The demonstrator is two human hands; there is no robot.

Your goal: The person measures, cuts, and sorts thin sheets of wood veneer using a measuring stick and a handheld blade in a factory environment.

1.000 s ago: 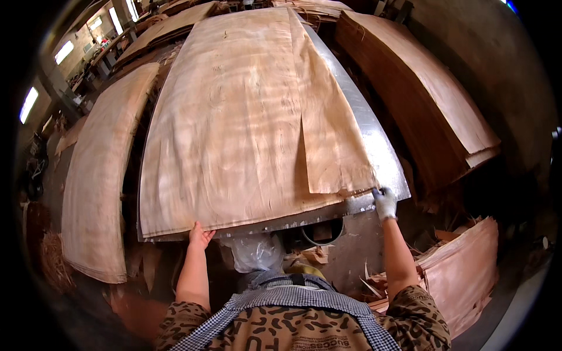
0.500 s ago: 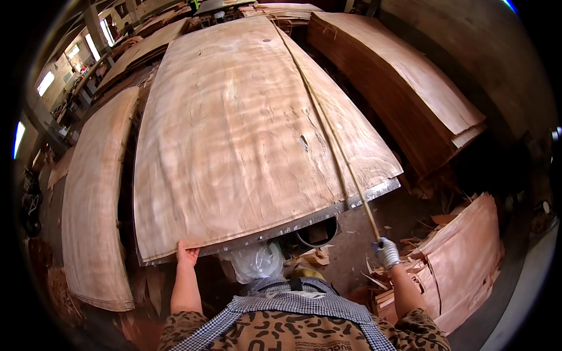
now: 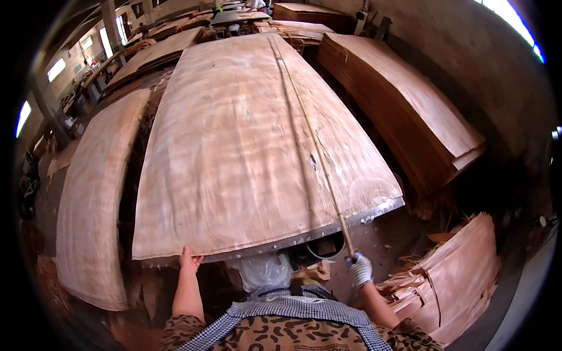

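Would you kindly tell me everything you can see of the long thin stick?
The stick is long, slender, nearly straight and pale yellowish-brown, and looks like wood or bamboo. The gloved right hand grips it near its closer end; from there it slants forward and leftward over the large wood sheet. Whether it touches the sheet is unclear.

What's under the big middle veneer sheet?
Along the near edge of the sheet, a silvery plate shows. Whatever else lies beneath is covered and cannot be seen.
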